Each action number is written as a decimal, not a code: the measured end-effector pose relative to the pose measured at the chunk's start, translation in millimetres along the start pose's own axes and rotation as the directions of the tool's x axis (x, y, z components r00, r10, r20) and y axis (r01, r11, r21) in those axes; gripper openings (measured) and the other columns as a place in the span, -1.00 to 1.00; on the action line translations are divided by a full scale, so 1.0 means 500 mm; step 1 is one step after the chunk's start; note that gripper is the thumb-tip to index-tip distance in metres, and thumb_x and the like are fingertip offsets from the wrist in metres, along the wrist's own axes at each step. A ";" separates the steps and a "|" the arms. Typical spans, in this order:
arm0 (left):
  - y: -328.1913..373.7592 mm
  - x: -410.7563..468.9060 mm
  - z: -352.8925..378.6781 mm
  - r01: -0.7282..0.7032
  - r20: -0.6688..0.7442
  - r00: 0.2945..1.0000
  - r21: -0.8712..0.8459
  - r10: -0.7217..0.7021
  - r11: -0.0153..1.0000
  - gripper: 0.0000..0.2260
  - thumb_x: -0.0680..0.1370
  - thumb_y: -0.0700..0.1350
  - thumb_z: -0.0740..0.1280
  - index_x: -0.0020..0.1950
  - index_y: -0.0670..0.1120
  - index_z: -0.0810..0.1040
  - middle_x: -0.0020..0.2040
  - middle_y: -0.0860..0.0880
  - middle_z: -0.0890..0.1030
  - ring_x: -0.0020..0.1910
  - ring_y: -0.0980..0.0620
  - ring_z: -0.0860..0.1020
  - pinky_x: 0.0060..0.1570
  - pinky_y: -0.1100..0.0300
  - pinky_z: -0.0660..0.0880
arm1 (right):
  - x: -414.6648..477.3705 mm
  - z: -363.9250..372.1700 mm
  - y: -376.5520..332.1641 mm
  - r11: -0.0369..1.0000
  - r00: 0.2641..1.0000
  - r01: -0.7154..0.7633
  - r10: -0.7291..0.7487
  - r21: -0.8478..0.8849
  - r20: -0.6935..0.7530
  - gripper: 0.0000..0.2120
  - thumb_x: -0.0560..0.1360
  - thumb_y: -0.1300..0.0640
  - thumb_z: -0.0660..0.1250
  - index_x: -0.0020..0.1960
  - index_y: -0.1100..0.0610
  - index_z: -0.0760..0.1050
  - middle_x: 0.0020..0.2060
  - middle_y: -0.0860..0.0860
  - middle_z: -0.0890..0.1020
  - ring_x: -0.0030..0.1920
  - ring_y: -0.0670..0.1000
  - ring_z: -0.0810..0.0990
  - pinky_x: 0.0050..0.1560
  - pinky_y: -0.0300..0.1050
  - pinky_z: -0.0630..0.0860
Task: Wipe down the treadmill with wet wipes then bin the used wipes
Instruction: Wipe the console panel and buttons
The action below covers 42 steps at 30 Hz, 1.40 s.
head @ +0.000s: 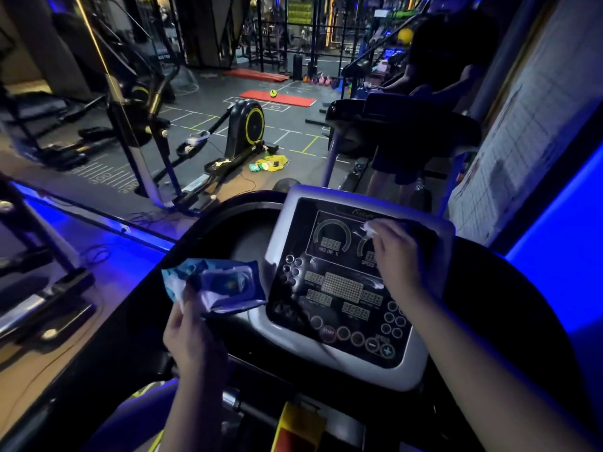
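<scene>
Fingers (380,238) of my right hand (396,259) are curled over a crumpled white wet wipe (369,228), which they press against the treadmill console (342,321). The wipe pokes out past the fingertips, up and to the left, and lies on the upper right part of the dark display, between the incline dial and the speed dial. The palm covers most of the speed dial, so I cannot tell how much of the wipe sits under the hand.

On the other side, the thumb and fingers (188,300) of my left hand (192,334) pinch the near left corner of a blue pack of wipes (225,285). The pack is held up just left of the console, flap side up. Its right end reaches the console's grey rim, but I cannot tell whether the two touch.

Around the console runs the dark curved frame of the treadmill (509,305), lit blue from both sides. Further off, a person (434,76) stands on the next treadmill ahead on the right. A black and yellow exercise machine (251,125) stands on the gym floor to the left, with a yellow bag (274,162) beside its base and a red mat (277,98) beyond.
</scene>
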<state>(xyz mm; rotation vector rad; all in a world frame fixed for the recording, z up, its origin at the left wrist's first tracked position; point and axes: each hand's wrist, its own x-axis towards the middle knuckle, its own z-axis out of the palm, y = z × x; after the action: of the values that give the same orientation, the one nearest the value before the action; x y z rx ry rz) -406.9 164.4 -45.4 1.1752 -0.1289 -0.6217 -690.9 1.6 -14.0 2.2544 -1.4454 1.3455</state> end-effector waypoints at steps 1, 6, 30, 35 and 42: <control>0.001 -0.007 -0.006 -0.008 0.012 1.000 0.019 0.008 1.000 -0.70 0.61 0.10 0.43 0.06 -0.13 0.71 -0.09 -0.05 0.63 -0.09 0.06 0.53 -0.06 0.13 0.47 | -0.003 0.017 0.004 0.995 0.999 0.046 -0.044 -0.089 0.019 -0.81 0.50 0.35 0.41 0.10 0.24 0.67 0.00 0.09 0.71 0.01 0.14 0.64 0.01 0.08 0.61; 0.012 -0.025 -0.021 -0.044 0.061 0.997 0.048 0.041 0.998 -0.63 0.62 0.11 0.42 0.17 -0.18 0.70 -0.15 0.02 0.64 -0.21 0.15 0.54 -0.22 0.26 0.49 | -0.004 0.034 -0.017 0.947 0.999 -0.038 0.028 -0.318 -0.034 -0.83 0.50 0.21 0.41 0.06 0.05 0.68 -0.05 -0.04 0.69 0.00 0.15 0.54 -0.06 0.06 0.36; 0.009 -0.017 0.064 0.056 0.225 0.973 -0.038 -0.046 0.998 -0.78 0.63 0.02 0.43 -0.11 -0.07 0.75 -0.20 -0.05 0.67 -0.12 -0.06 0.55 -0.05 0.05 0.48 | -0.034 0.016 -0.029 0.952 0.999 0.014 -0.004 -0.307 0.034 -0.71 0.41 0.34 0.44 0.10 0.12 0.67 -0.18 0.05 0.61 -0.15 0.15 0.54 -0.19 0.04 0.50; 0.017 0.002 0.065 0.046 0.215 0.976 -0.009 -0.043 0.999 -0.73 0.64 0.03 0.41 -0.21 -0.03 0.71 -0.24 -0.02 0.59 -0.19 -0.01 0.48 -0.21 0.16 0.46 | -0.060 0.039 -0.080 0.998 0.969 -0.044 0.052 -0.039 0.241 -0.75 0.43 0.35 0.45 0.06 0.13 0.66 -0.10 0.06 0.59 -0.23 0.09 0.60 -0.31 -0.25 0.47; 0.030 0.016 0.083 0.065 0.245 0.968 -0.053 -0.050 0.996 -0.72 0.66 -0.02 0.38 -0.21 -0.02 0.73 -0.26 0.00 0.65 -0.28 0.04 0.56 -0.28 0.24 0.53 | 0.048 -0.027 -0.063 0.951 0.948 -0.275 0.293 0.144 -0.125 -0.74 0.49 0.37 0.38 0.11 0.14 0.67 0.00 0.08 0.63 -0.05 0.07 0.64 0.00 -0.10 0.56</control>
<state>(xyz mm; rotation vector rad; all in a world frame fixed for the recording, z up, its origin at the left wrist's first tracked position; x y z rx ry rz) -411.3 129.9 -17.2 1.0434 -0.2827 -0.8153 -671.0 9.7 21.7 2.0229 -1.7294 1.6889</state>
